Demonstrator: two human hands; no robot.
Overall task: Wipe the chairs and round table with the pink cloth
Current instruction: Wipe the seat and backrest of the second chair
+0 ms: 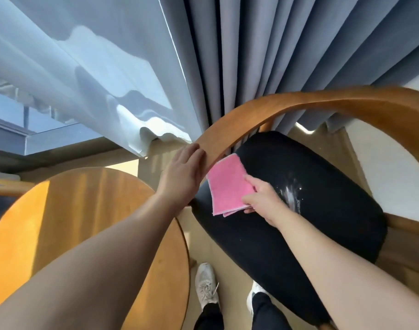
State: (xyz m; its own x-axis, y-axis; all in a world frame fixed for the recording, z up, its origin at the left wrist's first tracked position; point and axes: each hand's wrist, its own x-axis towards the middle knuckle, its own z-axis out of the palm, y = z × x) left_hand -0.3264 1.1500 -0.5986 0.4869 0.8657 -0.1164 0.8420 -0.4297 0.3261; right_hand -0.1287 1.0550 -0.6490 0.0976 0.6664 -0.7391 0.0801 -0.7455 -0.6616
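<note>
Two hands at chair [346, 98]: left hand [183, 172] flat on armrest [218, 132]; right hand [263, 201] pinching folded pink cloth [227, 184] over seat [322, 229]. Best pressed flat across white smear [290, 194].

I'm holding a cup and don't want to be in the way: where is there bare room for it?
The round table is bare wood left of the left forearm. The black seat is free right of the white smear. Crowded: the seat's left end, where the left hand rests on the wooden rail and the right hand holds the pink cloth.
</note>
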